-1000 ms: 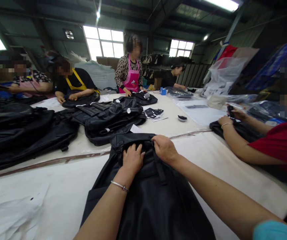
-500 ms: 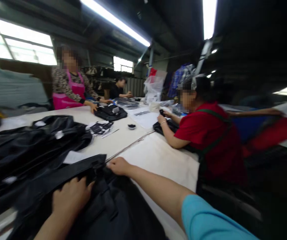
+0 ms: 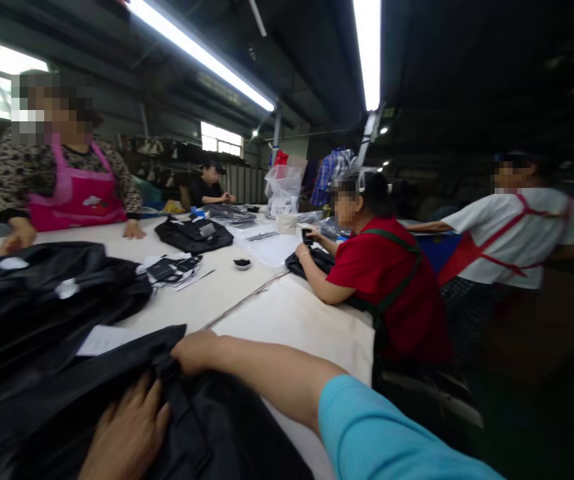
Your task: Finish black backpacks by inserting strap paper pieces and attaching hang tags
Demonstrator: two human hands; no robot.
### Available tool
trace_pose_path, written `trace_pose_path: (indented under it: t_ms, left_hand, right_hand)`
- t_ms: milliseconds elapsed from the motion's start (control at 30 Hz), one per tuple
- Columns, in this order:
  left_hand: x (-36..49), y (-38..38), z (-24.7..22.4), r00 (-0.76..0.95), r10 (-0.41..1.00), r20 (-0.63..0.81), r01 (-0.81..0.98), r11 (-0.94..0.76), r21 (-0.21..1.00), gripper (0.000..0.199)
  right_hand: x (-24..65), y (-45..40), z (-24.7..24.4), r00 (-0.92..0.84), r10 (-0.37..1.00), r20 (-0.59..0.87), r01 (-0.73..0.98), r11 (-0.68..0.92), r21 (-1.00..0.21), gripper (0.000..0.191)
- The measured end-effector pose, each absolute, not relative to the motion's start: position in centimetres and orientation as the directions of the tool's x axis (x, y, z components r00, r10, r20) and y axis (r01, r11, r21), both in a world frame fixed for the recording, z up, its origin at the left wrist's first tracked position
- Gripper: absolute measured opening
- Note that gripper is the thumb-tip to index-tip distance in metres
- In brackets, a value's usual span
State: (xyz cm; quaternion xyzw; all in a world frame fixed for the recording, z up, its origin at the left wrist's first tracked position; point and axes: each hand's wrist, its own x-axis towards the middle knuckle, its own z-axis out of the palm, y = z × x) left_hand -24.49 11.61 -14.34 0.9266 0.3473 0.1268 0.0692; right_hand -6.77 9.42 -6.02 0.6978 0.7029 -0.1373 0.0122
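Note:
A black garment [image 3: 227,427] is spread over the near part of the table and reaches the bottom of the view. My left hand [image 3: 129,427] rests on it palm down, fingers stretched out and somewhat apart, with their tips in a dark fold. My right hand [image 3: 197,352] is closed on the garment's upper edge; the fingertips are hidden by the cloth. Just beyond that edge lies a white sheet of paper [image 3: 103,340]. A pile of black garments [image 3: 81,287] with white tags is to the left.
Across the white table [image 3: 247,287] are black labels [image 3: 171,268], a small dish [image 3: 242,265] and a folded black garment [image 3: 194,233]. A person in a pink apron [image 3: 74,193] stands far left; one in a red shirt [image 3: 391,280] sits right. Others are further back.
My view has swung right, bringing a person in a white shirt into fuller view. My left hand's fingers have straightened on the cloth. The pink-aproned person's hands have left the folded garment.

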Motion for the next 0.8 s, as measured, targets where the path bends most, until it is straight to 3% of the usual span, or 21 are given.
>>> trace_pose_path:
  t_ms: [100, 233, 400, 633, 800]
  left_hand:
    - [-25.2, 9.9, -12.8, 0.747, 0.648, 0.150, 0.636, -0.762, 0.123, 0.053]
    - [-25.3, 9.0, -11.9, 0.737, 0.666, 0.112, 0.650, -0.745, 0.151, 0.061]
    - [-25.1, 8.4, -11.8, 0.738, 0.661, 0.138, 0.651, -0.751, 0.111, 0.057]
    - [-24.5, 8.9, -11.0, 0.779, 0.623, 0.074, 0.612, -0.781, 0.125, 0.051]
    - [-24.7, 9.3, -11.0, 0.803, 0.595, 0.033, 0.586, -0.798, 0.141, 0.048]
  right_hand:
    - [-6.9, 7.9, -6.5, 0.032, 0.994, -0.108, 0.974, -0.055, -0.222, 0.019]
    - [-5.4, 8.7, -9.3, 0.091, 0.995, -0.030, 0.928, -0.095, -0.360, 0.025]
    - [-4.6, 9.3, -11.9, 0.227, 0.974, -0.023, 0.846, -0.209, -0.490, 0.029]
    - [-3.7, 10.3, -12.6, 0.366, 0.928, -0.066, 0.785, -0.347, -0.513, 0.031]
    - [-3.1, 10.6, -12.6, 0.337, 0.935, -0.115, 0.783, -0.346, -0.517, 0.031]
